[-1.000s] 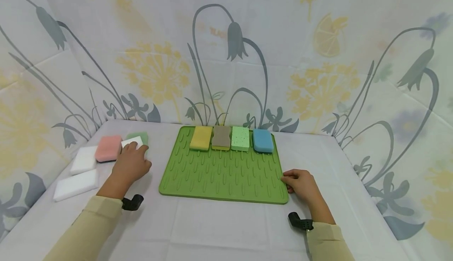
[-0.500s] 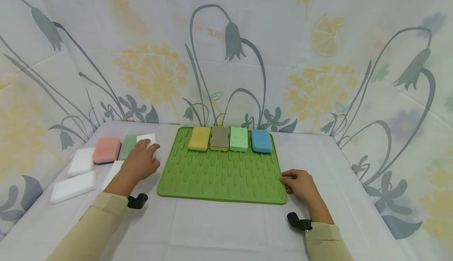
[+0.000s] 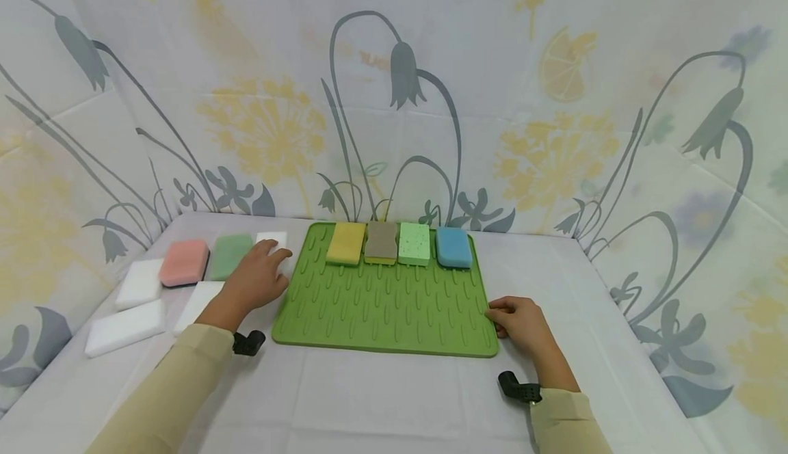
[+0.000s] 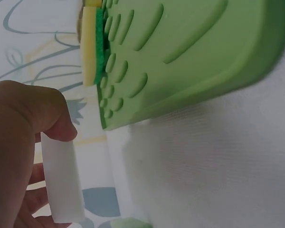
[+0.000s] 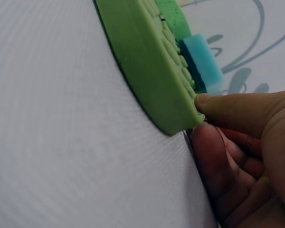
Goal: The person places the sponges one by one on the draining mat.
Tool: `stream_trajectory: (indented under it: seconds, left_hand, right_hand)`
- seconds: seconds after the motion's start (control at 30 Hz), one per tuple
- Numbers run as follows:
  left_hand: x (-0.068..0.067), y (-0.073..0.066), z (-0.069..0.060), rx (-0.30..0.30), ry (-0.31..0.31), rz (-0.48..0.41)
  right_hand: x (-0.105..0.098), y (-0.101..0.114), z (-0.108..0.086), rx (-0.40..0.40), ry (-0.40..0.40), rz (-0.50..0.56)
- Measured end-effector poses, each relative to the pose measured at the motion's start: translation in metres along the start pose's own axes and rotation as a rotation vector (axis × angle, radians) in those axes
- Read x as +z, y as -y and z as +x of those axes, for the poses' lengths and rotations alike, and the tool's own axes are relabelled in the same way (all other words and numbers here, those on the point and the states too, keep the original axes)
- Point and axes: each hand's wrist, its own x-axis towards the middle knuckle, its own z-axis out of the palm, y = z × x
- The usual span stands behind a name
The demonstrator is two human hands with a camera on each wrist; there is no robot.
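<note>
My left hand (image 3: 257, 276) holds a white sponge (image 3: 273, 239) between thumb and fingers, just left of the green ridged mat (image 3: 382, 310). In the left wrist view the thumb lies on one end of this white sponge (image 4: 63, 180), with fingers behind it. At the mat's right edge, my right hand (image 3: 523, 321) pinches the rim; the right wrist view shows thumb and finger on the mat (image 5: 152, 71). Along the mat's back edge sit a yellow sponge (image 3: 345, 243), a grey-brown sponge (image 3: 381, 241), a speckled green sponge (image 3: 414, 243) and a blue sponge (image 3: 453, 247).
Left of the mat lie a pink sponge (image 3: 185, 262), a green sponge (image 3: 230, 256) and several white sponges, one flat near the left edge (image 3: 126, 327). A patterned cloth (image 3: 394, 132) hangs behind the white-covered table (image 3: 382, 399).
My left hand has carried the white sponge rightward from above the green sponge toward the mat, uncovering the green sponge and another white one. My right hand stays at the mat's edge.
</note>
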Motion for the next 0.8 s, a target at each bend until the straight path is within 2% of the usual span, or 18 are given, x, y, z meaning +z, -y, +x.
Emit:
stream_trajectory:
  seconds: [0.47,0.8]
  left_hand:
    - [0.01,0.003,0.028,0.043,0.103,-0.103]
    - [0.016,0.004,0.044,0.071,0.144,-0.112]
  right_hand:
    - [0.001,-0.002,0.002,0.002,-0.001,0.01]
    - [0.0,0.001,-0.001,-0.003,-0.003,0.02]
